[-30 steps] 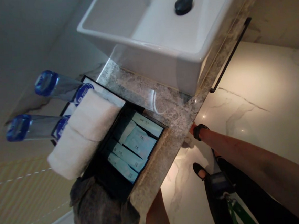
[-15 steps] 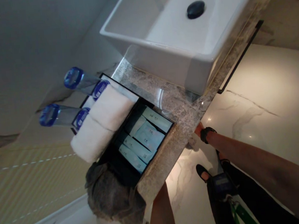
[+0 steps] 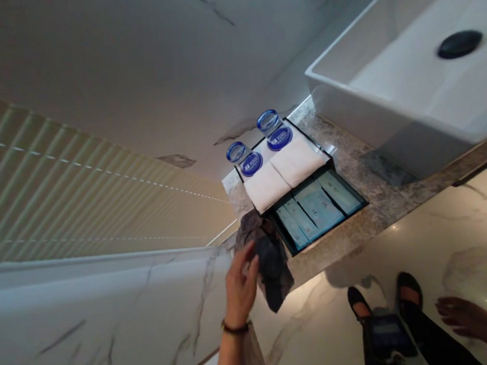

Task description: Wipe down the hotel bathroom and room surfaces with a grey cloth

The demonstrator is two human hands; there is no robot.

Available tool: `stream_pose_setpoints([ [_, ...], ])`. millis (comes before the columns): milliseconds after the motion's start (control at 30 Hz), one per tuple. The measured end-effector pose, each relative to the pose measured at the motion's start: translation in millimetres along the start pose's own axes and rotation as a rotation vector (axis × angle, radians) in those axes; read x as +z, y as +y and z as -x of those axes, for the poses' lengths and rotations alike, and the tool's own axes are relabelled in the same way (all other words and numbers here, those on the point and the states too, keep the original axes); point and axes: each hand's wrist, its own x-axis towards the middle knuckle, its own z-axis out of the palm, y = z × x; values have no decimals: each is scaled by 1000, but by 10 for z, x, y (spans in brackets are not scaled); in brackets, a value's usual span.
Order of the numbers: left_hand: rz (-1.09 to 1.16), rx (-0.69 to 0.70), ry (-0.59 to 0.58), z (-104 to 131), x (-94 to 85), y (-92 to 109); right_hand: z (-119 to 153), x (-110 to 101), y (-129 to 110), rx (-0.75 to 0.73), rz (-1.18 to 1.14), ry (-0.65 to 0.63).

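My left hand (image 3: 240,287), with a dark band at the wrist, is at the near left end of the stone counter. Its bent fingers and thumb stand slightly apart over the edge of a crumpled dark grey cloth (image 3: 271,264); whether they touch it is hard to see. That cloth hangs over the counter's corner, against a black box (image 3: 291,252) holding several pale green packets (image 3: 319,207). Over the floor at the lower right is my right hand (image 3: 469,316), open and holding nothing, fingers stretched out.
White folded cloths (image 3: 287,173) lie behind the packets, and two blue-tinted glasses (image 3: 269,123) with round blue labels stand behind them. To the right is a white basin (image 3: 394,120) on the stone counter (image 3: 357,230). Blinds (image 3: 79,184) cover the left side. A device (image 3: 390,334) hangs at my waist.
The view has swung left. My left hand has come up from below the counter to the grey cloth. My right hand has moved away from the counter edge, back towards me.
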Motion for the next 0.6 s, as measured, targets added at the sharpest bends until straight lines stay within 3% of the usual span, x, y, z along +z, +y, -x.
stream_pose_setpoints([
  [33, -115, 47, 94, -216, -12, -107, 41, -63, 109, 56, -9, 18],
  [100, -278, 53, 134, -521, 125, -316, 76, -153, 273, 104, 8, 48],
  [167, -369, 19, 124, -530, 374, -463, 77, -208, 349, 68, 48, 50],
  [233, -434, 1, 167, -236, 606, -515, 69, -248, 346, 2, 58, 30],
  [300, -520, -24, 215, 222, 759, -483, 58, -292, 300, -47, 46, 14],
  [367, -633, -24, 202, 659, 850, -386, 46, -352, 257, -71, 25, 5],
  [433, -729, 29, 148, 943, 934, -244, 35, -430, 246, -77, 2, 3],
  [500, -792, 113, 99, 1042, 1050, -79, 29, -523, 280, -86, -24, 23],
  [600, -834, 244, 34, 962, 1281, 151, 28, -688, 411, -42, -49, 46],
])
